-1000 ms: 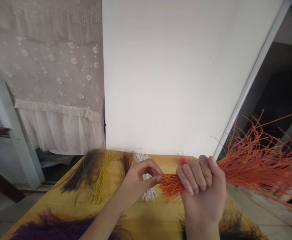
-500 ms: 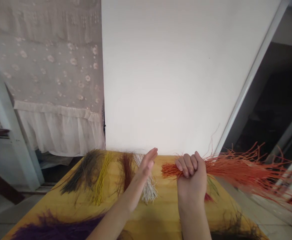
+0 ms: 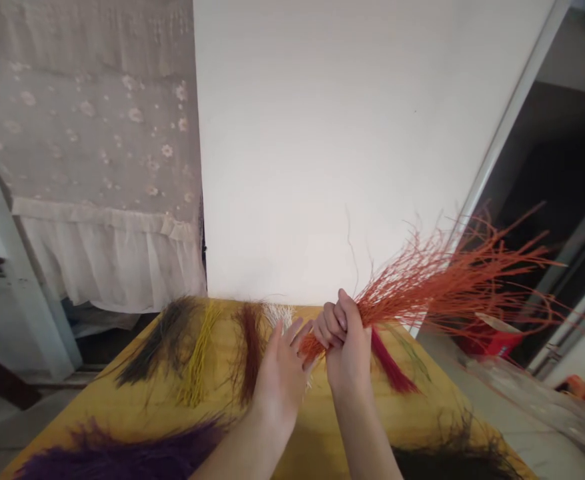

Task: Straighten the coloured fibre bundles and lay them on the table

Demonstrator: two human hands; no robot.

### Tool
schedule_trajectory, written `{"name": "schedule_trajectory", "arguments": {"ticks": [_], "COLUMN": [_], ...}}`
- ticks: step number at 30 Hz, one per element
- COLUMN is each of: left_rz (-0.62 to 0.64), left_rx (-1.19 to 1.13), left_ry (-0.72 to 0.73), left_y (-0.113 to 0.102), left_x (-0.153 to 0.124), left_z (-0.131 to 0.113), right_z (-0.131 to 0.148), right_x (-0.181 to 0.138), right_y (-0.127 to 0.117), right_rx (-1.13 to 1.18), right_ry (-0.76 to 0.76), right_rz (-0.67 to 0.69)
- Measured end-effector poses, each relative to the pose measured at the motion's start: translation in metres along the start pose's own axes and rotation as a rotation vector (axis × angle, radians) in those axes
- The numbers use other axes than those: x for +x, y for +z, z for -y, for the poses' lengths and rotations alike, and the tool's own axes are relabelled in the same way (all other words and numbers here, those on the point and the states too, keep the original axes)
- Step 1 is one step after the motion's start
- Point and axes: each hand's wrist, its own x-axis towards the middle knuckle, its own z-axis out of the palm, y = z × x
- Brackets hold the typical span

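Note:
My right hand point(image 3: 345, 350) is closed in a fist round a bundle of orange straw strands point(image 3: 452, 283), which fans up and to the right past the table edge. My left hand point(image 3: 283, 370) is open, its flat palm and spread fingers pressed against the short cut ends of the orange bundle, just left of my right fist. Both hands hover over the far part of a yellow table point(image 3: 122, 393).
On the yellow table lie bundles of dyed strands: dark brown point(image 3: 165, 340), yellow point(image 3: 199, 353), reddish brown point(image 3: 249, 350), white point(image 3: 277, 313), crimson point(image 3: 389, 367) and purple point(image 3: 117, 457). A white wall rises behind. A lace curtain point(image 3: 97, 173) hangs at left, a red object point(image 3: 487, 340) lies on the floor at right.
My left hand let go of the orange ends, opened, and now presses flat against them. My right fist swung the bundle leftward and tilted the strands upward.

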Motion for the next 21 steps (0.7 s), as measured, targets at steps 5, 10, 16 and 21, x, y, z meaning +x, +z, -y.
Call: {"name": "schedule_trajectory", "arguments": {"ticks": [5,10,16,21], "left_rz": [-0.030,-0.140,-0.084,0.172], "left_rx": [-0.031,0.174,0.431,0.661], "left_ry": [-0.016,0.032,0.129,0.113], "left_y": [-0.005,-0.004,-0.009,-0.006], "left_x": [0.009,0.003,0.006,-0.039], "left_z": [0.007,0.010,-0.009,-0.030], "right_z": [-0.012,-0.011,-0.006,-0.028], "right_x": [0.000,-0.004,-0.017,-0.067], "right_y": [0.004,0.009,0.004,-0.029], "right_rx": [-0.078,-0.133,-0.231,-0.436], "right_ry": [0.060,0.080,0.108,0.156], "right_rz": [0.115,0.198,0.180,0.064]}}
